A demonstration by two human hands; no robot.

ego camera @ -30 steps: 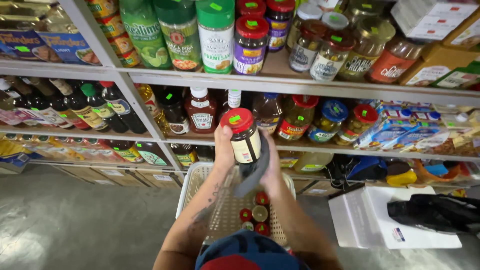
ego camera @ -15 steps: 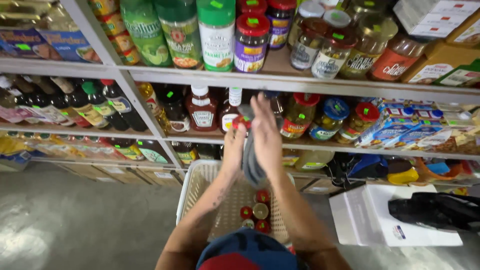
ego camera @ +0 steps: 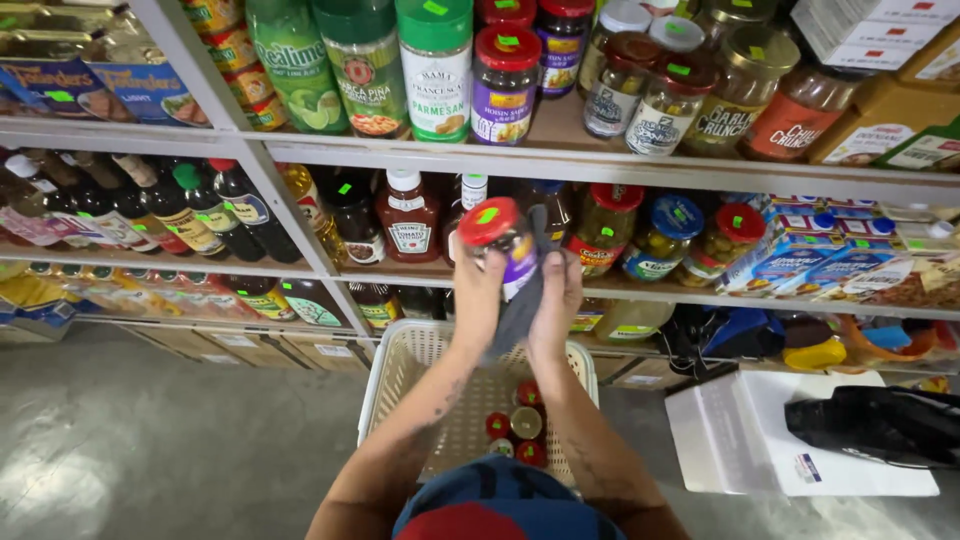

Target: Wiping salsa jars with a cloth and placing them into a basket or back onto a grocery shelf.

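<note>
Jar: a glass jar with a red lid and a small green sticker on top, dark contents and a purple label, is held upright in front of the middle shelf, above the basket
Left hand: the left hand is wrapped around the jar's left side, fingers curled closed on the glass
Right hand: the right hand is pressed against the jar's right side through a grey cloth, fingers nearly straight and laid flat along it
Cloth: the grey cloth is draped down the jar's right flank, between palm and glass
Basket: a cream plastic basket with latticed walls is seen below the hands; several jars with red lids and one with a gold lid are stood in it, seen from above
Middle shelf: a ketchup bottle, dark sauce bottles and red-lidded and blue-lidded jars are ranged along it
Top shelf: green bottles, a green-capped shaker and more jars are lined up
</note>
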